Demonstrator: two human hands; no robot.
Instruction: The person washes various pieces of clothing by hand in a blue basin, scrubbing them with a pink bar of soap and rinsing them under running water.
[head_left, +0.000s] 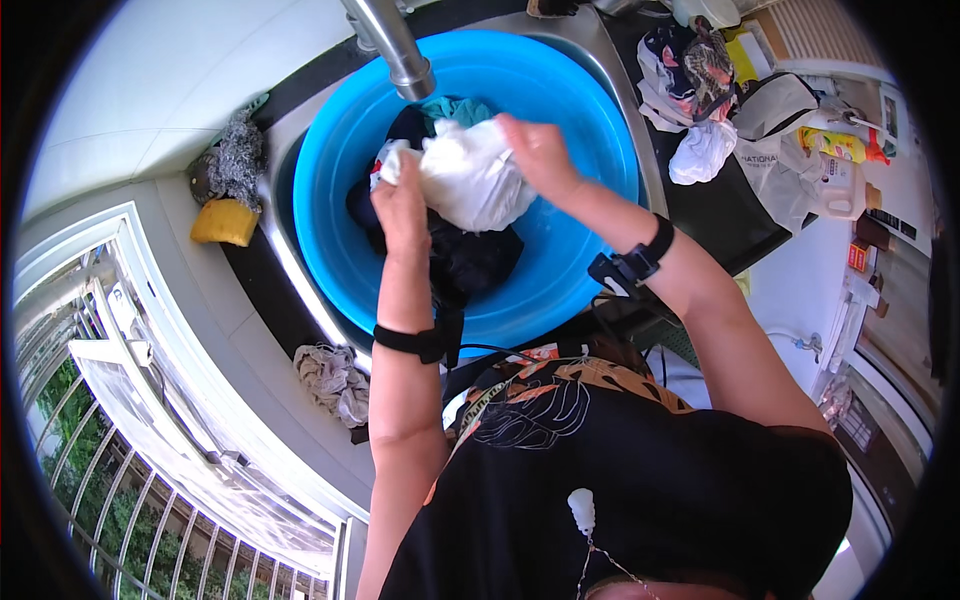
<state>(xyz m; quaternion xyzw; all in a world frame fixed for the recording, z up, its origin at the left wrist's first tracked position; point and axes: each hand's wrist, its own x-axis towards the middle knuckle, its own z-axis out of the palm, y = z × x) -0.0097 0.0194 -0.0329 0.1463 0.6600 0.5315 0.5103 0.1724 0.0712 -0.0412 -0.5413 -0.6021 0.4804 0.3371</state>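
Observation:
A white cloth or garment is stretched between my two hands, above the inside of a large blue plastic basin. My left hand grips its left end, and my right hand pinches the upper right part. Beneath it in the basin lie dark clothes and a teal cloth. A patch of red and white fabric shows beside my left fingers. The white cloth hides part of the pile, so I cannot tell how many pieces there are.
The basin sits in a stainless steel sink under a metal faucet. Left are a yellow sponge, steel wool and a crumpled rag. Right, the dark counter holds patterned clothes, a white cloth and bottles.

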